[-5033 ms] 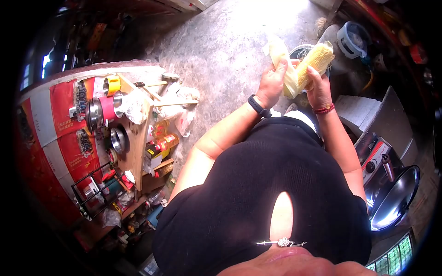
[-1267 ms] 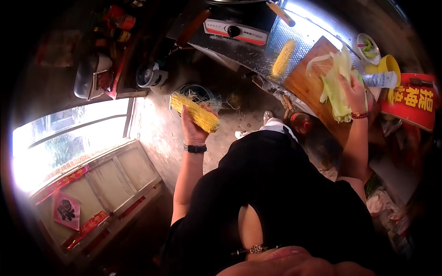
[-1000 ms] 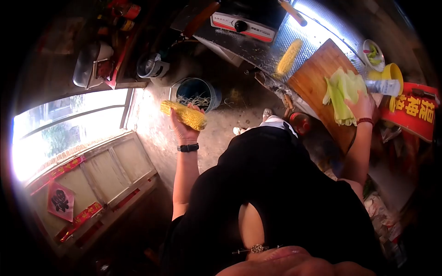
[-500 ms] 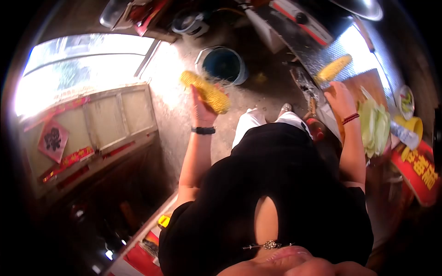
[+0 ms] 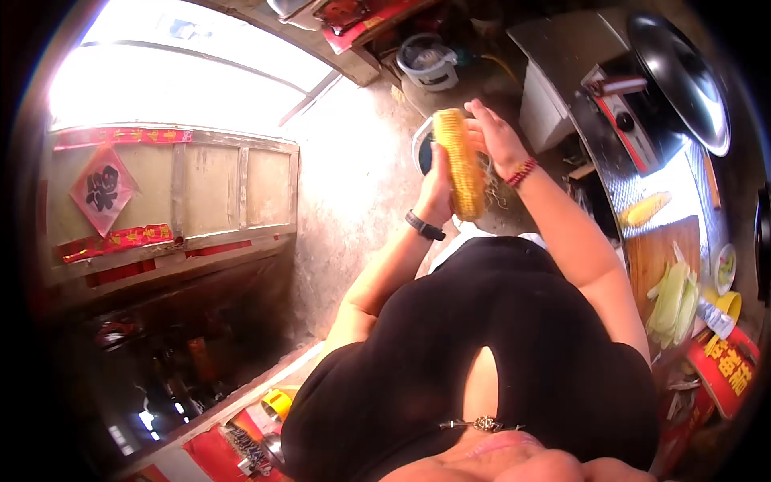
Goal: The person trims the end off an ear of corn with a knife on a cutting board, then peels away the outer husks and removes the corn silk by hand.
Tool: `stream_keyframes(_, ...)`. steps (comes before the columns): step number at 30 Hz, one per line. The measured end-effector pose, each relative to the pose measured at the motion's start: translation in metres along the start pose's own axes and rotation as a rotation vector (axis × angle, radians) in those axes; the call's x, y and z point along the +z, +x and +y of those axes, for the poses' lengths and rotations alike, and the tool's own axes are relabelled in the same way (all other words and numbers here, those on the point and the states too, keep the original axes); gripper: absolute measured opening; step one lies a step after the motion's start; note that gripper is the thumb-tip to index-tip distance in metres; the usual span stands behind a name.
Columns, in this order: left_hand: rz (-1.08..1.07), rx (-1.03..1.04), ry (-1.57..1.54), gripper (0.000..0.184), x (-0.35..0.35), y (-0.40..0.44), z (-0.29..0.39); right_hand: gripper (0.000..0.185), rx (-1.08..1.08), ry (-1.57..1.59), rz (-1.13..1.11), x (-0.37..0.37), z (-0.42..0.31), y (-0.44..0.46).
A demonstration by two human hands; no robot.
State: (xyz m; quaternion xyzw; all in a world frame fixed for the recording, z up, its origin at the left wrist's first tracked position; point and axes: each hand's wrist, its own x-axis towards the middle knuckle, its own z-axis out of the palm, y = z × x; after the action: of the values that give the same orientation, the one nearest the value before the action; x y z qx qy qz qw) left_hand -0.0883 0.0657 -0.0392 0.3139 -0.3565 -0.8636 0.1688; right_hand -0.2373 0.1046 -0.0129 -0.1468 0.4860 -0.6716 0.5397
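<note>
A peeled yellow corn cob [image 5: 460,165] stands nearly upright in my left hand [image 5: 436,189], whose fingers wrap round it from the left. My right hand [image 5: 498,140] is at the cob's upper right side, fingers stretched out and apart, with part of them behind the cob. Pale corn silk [image 5: 499,189] hangs below my right hand. Behind the hands is a bucket [image 5: 421,149], mostly hidden. A second cob [image 5: 647,210] lies on the counter at the right, beside the wooden board [image 5: 646,245] that bears green husks [image 5: 675,301].
A gas stove [image 5: 626,124] and a black wok [image 5: 679,80] stand at the upper right. A white pail [image 5: 428,64] is on the floor at the top. At the right are a small bowl [image 5: 725,269] and a yellow container [image 5: 728,308]. A panelled door [image 5: 209,189] is at the left.
My right hand has left the counter edge and come over to the cob in my left hand. The cob is now more upright. The view has turned, so the counter shows further right and lower.
</note>
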Motion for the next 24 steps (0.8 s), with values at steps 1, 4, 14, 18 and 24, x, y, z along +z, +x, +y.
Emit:
stream_keyframes(1, 0.087, 0.035, 0.05, 0.071, 0.004, 0.003, 0.006, 0.051, -0.068, -0.051, 0.004, 0.012, 0.015, 0.024)
stream_keyframes(4, 0.174, 0.061, 0.072, 0.059, -0.018, 0.014, 0.03, 0.058, -0.159, -0.192, 0.063, 0.041, 0.034, 0.063)
stream_keyframes(14, 0.306, 0.009, -0.337, 0.057, -0.069, 0.066, 0.063, 0.051, -0.586, -1.127, -0.046, 0.08, 0.059, 0.018)
stream_keyframes(18, 0.285, 0.104, -0.364, 0.056, -0.081, 0.069, 0.061, 0.051, -0.792, -1.398, -0.29, 0.077, 0.056, 0.021)
stream_keyframes(24, 0.375, 0.198, -0.245, 0.056, -0.067, 0.072, 0.046, 0.051, -0.523, -1.029, -0.185, 0.076, 0.058, 0.091)
